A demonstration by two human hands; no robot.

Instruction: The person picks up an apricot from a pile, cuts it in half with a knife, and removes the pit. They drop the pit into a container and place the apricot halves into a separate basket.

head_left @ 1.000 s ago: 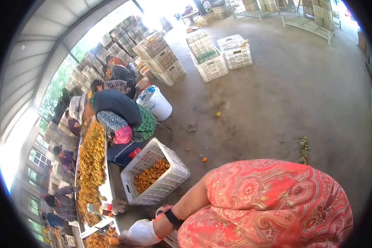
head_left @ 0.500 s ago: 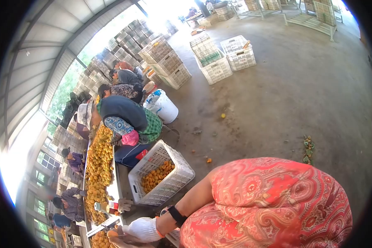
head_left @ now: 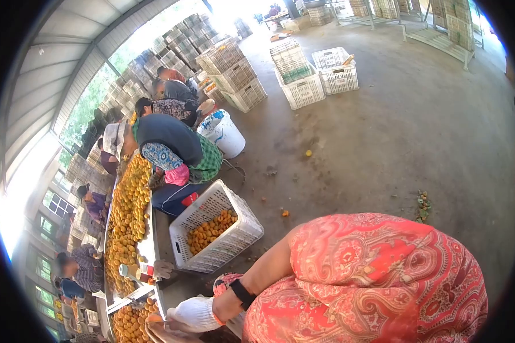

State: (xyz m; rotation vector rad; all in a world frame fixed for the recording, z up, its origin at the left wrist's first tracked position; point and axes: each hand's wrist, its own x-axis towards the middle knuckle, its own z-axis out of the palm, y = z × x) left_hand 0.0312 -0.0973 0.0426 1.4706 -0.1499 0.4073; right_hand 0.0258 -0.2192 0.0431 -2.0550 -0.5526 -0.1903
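Right hand (head_left: 193, 314): gloved, fingers bent; grip cannot be told. Left hand (head_left: 165, 332), lower edge: state unclear, beside fruit (head_left: 130, 323) on the bench (head_left: 147, 244), lower left. Alongside, left of centre, a crate (head_left: 234, 249) holds more fruit, apparently placed for easy reach.

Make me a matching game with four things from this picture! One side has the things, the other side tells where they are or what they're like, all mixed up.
Things:
1. White knitted glove
2. Round white bucket
3. Big white slatted plastic crate
4. Pink cloth cuff

Places and states:
A. Has orange fruits inside
B. Worn on the arm of the bending worker in a dark vest
C. Worn next to a black wristband
D. Has blue marks on it

Right pairs: 1-C, 2-D, 3-A, 4-B
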